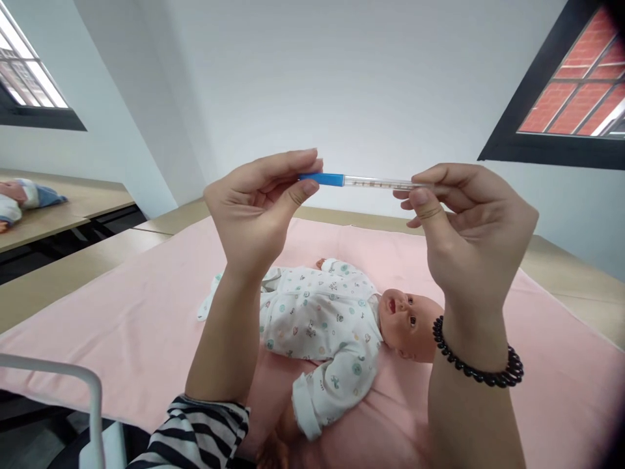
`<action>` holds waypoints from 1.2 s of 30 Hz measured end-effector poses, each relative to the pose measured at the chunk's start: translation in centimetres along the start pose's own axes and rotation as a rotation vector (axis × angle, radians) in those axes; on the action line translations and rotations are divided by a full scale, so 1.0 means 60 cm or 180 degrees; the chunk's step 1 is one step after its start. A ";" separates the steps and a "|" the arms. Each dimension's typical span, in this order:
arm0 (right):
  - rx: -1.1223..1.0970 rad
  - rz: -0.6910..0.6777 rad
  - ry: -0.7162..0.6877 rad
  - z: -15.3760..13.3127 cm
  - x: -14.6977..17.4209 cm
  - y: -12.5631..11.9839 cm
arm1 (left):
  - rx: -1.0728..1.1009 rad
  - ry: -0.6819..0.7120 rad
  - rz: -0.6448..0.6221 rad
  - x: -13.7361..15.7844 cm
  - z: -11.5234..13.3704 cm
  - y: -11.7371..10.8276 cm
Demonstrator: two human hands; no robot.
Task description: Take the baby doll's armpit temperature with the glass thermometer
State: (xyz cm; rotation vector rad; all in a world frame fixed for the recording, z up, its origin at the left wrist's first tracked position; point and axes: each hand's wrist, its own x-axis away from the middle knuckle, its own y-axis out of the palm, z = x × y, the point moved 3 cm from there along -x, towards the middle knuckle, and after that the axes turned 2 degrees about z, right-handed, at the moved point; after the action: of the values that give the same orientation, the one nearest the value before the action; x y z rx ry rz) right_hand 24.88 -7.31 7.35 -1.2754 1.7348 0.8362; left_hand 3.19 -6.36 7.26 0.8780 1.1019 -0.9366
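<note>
Between my two hands a glass thermometer [375, 183] is held level, up in front of the wall. Its blue cap end [328, 179] is pinched between the thumb and fingers of my left hand [261, 205]. The clear end sits in the pinch of my right hand [471, 218], whose fingertips hide its tip. Below lies a baby doll [322, 312] on its back, in a white printed sleepsuit, its head towards the right. My right wrist, with a black coiled band, covers part of the doll's head.
A pink cloth [137, 319] covers much of the table [112, 260]. At the lower left stands a white metal rail [92, 397]. Another doll [29, 195] lies on a table at the far left. Windows [581, 78] flank the white wall.
</note>
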 end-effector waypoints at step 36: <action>-0.0018 -0.0167 -0.0129 -0.031 0.014 0.012 | -0.1406 0.0696 -0.1556 -0.005 0.057 -0.003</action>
State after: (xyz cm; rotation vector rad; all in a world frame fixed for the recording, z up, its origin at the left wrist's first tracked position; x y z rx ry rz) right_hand 23.64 -9.10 7.46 -1.2935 1.6612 0.8316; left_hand 4.08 -9.53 8.32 0.3530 1.6816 -0.9477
